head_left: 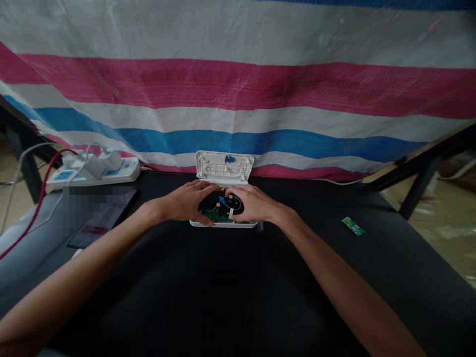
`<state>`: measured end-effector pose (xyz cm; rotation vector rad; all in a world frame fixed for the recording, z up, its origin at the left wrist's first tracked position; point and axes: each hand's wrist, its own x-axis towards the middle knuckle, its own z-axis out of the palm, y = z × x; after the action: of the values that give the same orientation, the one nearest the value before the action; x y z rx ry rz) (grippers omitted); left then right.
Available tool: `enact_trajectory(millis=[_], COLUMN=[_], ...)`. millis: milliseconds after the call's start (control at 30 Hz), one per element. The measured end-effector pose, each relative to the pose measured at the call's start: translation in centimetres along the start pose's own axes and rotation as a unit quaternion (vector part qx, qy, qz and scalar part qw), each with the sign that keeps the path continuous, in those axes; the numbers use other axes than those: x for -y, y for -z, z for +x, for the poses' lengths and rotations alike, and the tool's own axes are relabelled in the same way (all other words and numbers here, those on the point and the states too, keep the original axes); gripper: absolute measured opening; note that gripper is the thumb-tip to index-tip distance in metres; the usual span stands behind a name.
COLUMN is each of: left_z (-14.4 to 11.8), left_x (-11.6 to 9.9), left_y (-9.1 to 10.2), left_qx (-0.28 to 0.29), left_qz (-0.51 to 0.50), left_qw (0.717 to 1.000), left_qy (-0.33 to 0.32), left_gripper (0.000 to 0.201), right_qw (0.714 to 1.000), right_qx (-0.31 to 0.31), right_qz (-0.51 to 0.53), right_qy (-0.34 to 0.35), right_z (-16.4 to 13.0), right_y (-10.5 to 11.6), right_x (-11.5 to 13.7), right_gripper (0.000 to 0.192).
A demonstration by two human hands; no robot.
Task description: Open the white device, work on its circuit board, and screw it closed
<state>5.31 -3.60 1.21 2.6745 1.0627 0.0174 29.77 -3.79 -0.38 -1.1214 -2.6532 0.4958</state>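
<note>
A white plastic device housing (223,225), which looks like a fibre modem, lies opened on the black table. Inside it are a green circuit board (213,214), a dark round part, a thin pale cable looping around and a small blue connector (222,200). My left hand (184,201) curves over the left end, thumb at the front rim and fingers at the back. Over the right end lies my right hand (256,204), its thumb and forefinger reaching inside, close to a small white piece (231,213). Behind, the white cover (223,168) stands tilted up.
At the left back sits a white power strip (128,171) with plugged-in adapters and red and white cables. A dark phone-like slab (107,218) lies before it. A small green packet (353,226) is at the right. Striped sheeting (238,84) hangs behind the table.
</note>
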Motion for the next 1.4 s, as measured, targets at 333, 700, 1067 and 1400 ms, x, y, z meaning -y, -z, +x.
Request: enact_trajectory(millis=[333, 700, 1067, 1400], left_z=[0.01, 0.08, -0.02, 0.02], left_x=[0.22, 0.62, 0.33, 0.31], left_y=[-0.24, -0.72, -0.56, -0.41], left_qx=[-0.002, -0.010, -0.022, -0.005], left_qz=[0.007, 0.013, 0.012, 0.023], left_qw=[1.000, 1.000, 1.000, 1.000], left_qy=[-0.001, -0.003, -0.010, -0.008], left_gripper=[0.097, 0.095, 0.092, 0.096], right_qw=[1.000, 0.999, 1.000, 1.000], right_qx=[0.017, 0.022, 0.017, 0.022], right_qz=[0.001, 0.018, 0.003, 0.007], right_qy=[0.019, 0.027, 0.011, 0.007], right_z=[0.26, 0.25, 0.21, 0.09], right_y=[-0.16, -0.03, 0.10, -0.06], right_x=[0.10, 0.27, 0.57, 0.30], right_gripper=[0.059, 0.055, 0.061, 0.059])
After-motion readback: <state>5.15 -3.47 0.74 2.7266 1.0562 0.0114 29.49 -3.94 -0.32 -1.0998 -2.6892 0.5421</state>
